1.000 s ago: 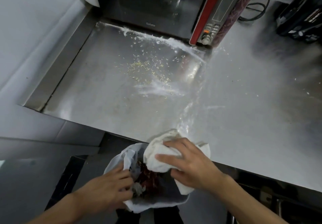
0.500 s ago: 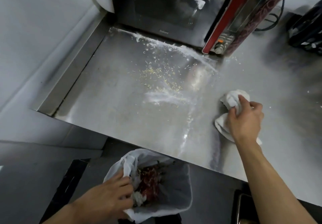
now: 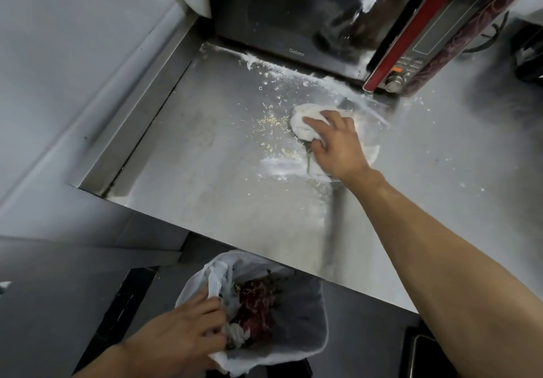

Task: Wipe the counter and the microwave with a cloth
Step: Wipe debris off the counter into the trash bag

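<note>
I have my right hand (image 3: 335,145) pressed down on the white cloth (image 3: 302,116), with the fingers curled over its bunched top and gripping it. It is out on the steel counter (image 3: 205,195), just on the near side of the microwave (image 3: 293,10). The cloth sits at the right edge of a scatter of pale crumbs (image 3: 270,122), so I judge it is placed to drag them left and toward the near edge.

My left hand (image 3: 182,339) pinches the rim of the bin liner (image 3: 217,272), below that near edge. I take it this holds the mouth open for whatever gets swept off.

The counter is flat brushed metal with a dull sheen, smeared with white powder (image 3: 279,169). The cloth looks thick, soft and crumpled; I cannot tell whether it is damp. The liner is thin, crinkled, translucent plastic with red and pale waste inside. The microwave door is dark glossy glass streaked with white, and a red panel with a round knob sits on its right.
</note>
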